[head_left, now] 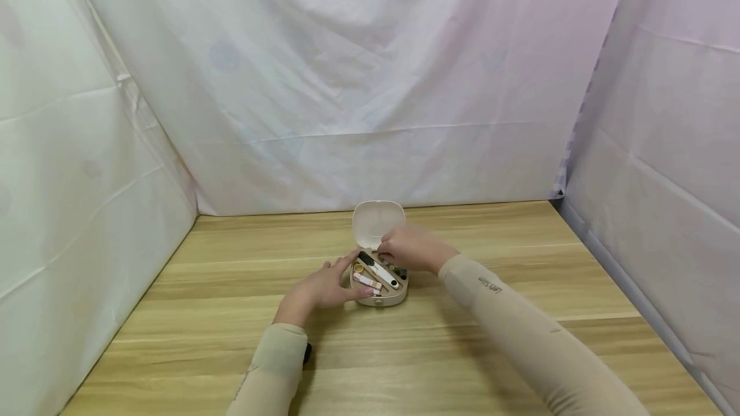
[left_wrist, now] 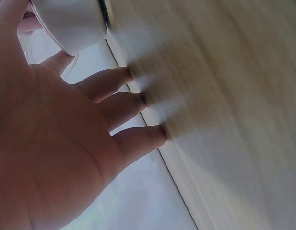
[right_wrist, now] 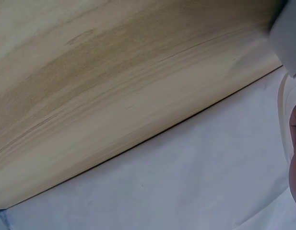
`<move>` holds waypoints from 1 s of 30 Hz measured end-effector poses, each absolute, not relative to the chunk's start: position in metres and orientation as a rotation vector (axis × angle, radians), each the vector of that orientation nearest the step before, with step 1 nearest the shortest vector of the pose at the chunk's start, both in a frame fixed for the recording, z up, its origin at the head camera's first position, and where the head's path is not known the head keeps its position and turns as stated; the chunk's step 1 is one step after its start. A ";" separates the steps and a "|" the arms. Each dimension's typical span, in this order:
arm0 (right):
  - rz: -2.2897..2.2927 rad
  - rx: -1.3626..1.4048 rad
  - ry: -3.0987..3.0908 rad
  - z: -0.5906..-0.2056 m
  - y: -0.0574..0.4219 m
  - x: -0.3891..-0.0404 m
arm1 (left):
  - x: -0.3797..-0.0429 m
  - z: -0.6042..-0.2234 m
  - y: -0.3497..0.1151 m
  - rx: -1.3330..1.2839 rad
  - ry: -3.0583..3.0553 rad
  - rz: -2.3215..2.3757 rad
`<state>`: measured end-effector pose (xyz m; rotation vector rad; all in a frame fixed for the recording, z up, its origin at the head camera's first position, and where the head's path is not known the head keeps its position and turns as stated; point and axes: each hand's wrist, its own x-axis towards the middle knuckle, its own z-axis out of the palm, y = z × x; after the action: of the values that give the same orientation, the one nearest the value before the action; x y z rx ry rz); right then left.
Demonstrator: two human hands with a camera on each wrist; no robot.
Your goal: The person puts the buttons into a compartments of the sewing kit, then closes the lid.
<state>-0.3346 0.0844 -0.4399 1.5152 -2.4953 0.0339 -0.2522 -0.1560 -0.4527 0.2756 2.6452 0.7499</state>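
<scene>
A small cream sewing kit box [head_left: 379, 301] stands on the table with its lid [head_left: 378, 220] raised at the back. Inside lie a white-and-black slim tool [head_left: 384, 273], a small white-and-pink item [head_left: 367, 282], a yellow ring-shaped piece [head_left: 359, 268] and small dark and green pieces [head_left: 399, 271] at the right. My left hand [head_left: 325, 286] holds the box from its left side, thumb over the front rim and index finger farther back; its other fingers [left_wrist: 121, 105] spread out toward the table. My right hand [head_left: 415, 248] reaches over the back right compartment with curled fingers. Whatever is between those fingertips is hidden.
The wood-grain table [head_left: 231, 352] extends around the box on all sides. White cloth [head_left: 347, 82] hangs behind its far edge, with further cloth walls at left and right. A small black object [head_left: 307, 354] shows beside the left wrist.
</scene>
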 end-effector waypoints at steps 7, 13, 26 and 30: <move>0.033 1.526 -2.500 -0.442 0.083 -0.336 | -0.252 -0.453 -0.156 0.258 2.635 0.759; 0.072 1.525 -2.510 -0.438 0.083 -0.334 | -0.252 -0.455 -0.157 0.257 2.636 0.757; 0.215 1.253 -2.858 -0.424 0.108 -0.321 | -0.254 -0.457 -0.157 0.254 2.641 0.747; 0.313 1.101 -3.021 -0.428 0.122 -0.315 | -0.254 -0.456 -0.157 0.245 2.633 0.765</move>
<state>-0.3149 0.1218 -0.4284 1.1009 -3.0211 0.3133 -0.2536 -0.1567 -0.4561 0.2452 2.6328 0.7647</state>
